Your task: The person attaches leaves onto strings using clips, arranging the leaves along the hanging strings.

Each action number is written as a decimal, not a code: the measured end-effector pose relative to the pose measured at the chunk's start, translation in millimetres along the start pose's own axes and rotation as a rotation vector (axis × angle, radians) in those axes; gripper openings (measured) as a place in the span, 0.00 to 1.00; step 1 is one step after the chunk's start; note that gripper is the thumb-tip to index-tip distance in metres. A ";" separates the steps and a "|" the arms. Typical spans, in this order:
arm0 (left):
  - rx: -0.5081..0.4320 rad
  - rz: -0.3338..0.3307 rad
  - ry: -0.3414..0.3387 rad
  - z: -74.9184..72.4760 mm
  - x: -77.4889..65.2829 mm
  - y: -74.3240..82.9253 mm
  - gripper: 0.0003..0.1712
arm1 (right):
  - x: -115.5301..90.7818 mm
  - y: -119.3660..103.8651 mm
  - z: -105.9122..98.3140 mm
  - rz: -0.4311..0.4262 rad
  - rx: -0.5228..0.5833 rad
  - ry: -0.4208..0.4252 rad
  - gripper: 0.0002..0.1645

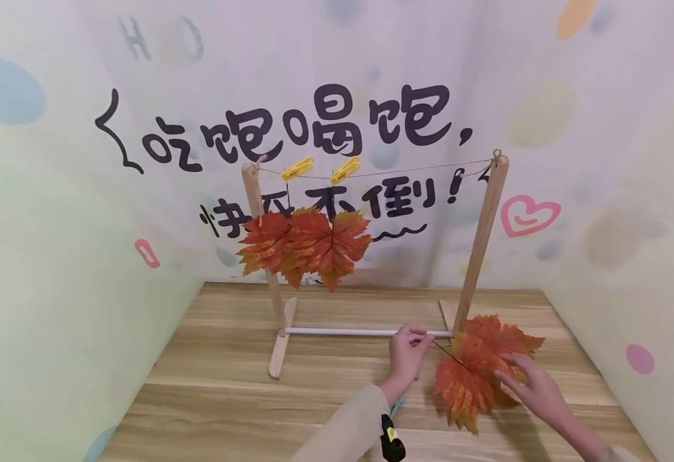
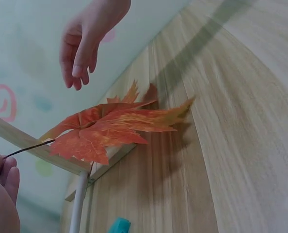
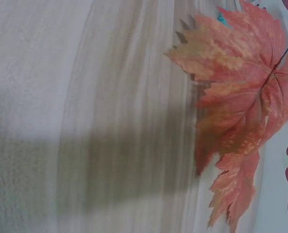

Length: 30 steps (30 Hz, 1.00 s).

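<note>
By its thin dark stem, a red-orange artificial maple leaf [image 1: 461, 388] is pinched between the thumb and fingers of my left hand [image 1: 407, 356]. The leaf spreads low over the table, and a second leaf [image 1: 501, 337] overlaps it behind. My right hand [image 1: 536, 388] is beside the leaves with loosely bent fingers. In the left wrist view, a gap shows between the right hand [image 2: 88, 39] and the leaf [image 2: 110, 128]. The right wrist view shows the leaf's veined face [image 3: 246, 87] close up.
A wooden stand with a left post [image 1: 276, 301], right post [image 1: 481, 244] and white crossbar [image 1: 348, 332] holds a string [image 1: 418, 170]. Two yellow clothespins [image 1: 345, 171] on it carry hanging leaves [image 1: 332, 247]. A teal object [image 2: 120, 225] lies on the wooden table [image 1: 210, 398].
</note>
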<state>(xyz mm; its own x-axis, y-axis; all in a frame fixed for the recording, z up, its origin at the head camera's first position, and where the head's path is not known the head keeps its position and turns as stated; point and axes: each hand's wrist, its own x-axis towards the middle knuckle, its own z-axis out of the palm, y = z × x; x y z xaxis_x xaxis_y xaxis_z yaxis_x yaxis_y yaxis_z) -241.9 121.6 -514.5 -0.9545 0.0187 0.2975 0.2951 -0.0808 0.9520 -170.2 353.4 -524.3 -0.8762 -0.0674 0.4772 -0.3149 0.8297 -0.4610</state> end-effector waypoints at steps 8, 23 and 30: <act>0.005 0.015 -0.080 -10.4 5.1 39.7 0.06 | 22.4 -4.2 -5.3 -0.082 0.033 0.036 0.18; 0.140 0.072 -0.181 -80.4 38.7 116.5 0.08 | 41.9 -17.1 8.4 -0.039 0.052 -0.039 0.19; 0.224 0.213 -0.191 -116.3 46.4 139.3 0.09 | 57.0 -25.2 24.0 -0.083 0.109 -0.048 0.22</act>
<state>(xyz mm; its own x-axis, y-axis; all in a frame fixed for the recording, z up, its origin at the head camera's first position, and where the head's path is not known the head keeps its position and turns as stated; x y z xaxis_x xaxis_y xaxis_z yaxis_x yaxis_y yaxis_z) -249.9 -4.7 -376.4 -0.8519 0.2127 0.4785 0.5083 0.1166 0.8532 -220.9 315.4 -503.4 -0.8612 -0.1618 0.4818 -0.4223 0.7553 -0.5012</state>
